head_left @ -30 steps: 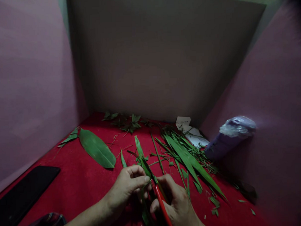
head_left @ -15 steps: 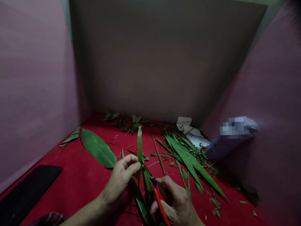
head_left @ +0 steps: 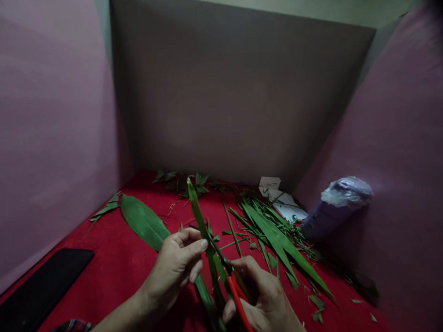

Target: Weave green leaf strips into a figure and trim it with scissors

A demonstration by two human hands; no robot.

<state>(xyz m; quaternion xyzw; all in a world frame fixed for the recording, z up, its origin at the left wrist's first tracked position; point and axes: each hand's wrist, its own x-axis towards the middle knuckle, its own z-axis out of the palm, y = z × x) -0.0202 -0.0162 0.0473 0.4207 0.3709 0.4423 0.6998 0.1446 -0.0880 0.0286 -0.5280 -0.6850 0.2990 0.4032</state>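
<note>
Between thumb and fingers, my left hand (head_left: 179, 262) pinches a long, narrow green leaf (head_left: 196, 205) whose tip points up and leans left. My right hand (head_left: 264, 295) is closed round the red handles of a pair of scissors (head_left: 238, 301). The dark blades reach up to the leaf strip, just right of my left thumb; whether they are open or closed on it I cannot tell. Longer leaf strips (head_left: 207, 297) hang below, between my two hands. A broad oval leaf (head_left: 143, 222) lies behind my left hand.
On the red cloth (head_left: 113, 286), a heap of cut leaves (head_left: 278, 232) lies to the right, with white papers (head_left: 286, 206) behind. A purple plastic-wrapped package (head_left: 335, 205) leans by the right wall. A flat black object (head_left: 44, 288) lies left. Leafy sprigs (head_left: 185, 182) lie along the back.
The held leaf has tilted, its tip swinging left. Both hands keep their grip on leaf and scissors, and the camera view has shifted slightly.
</note>
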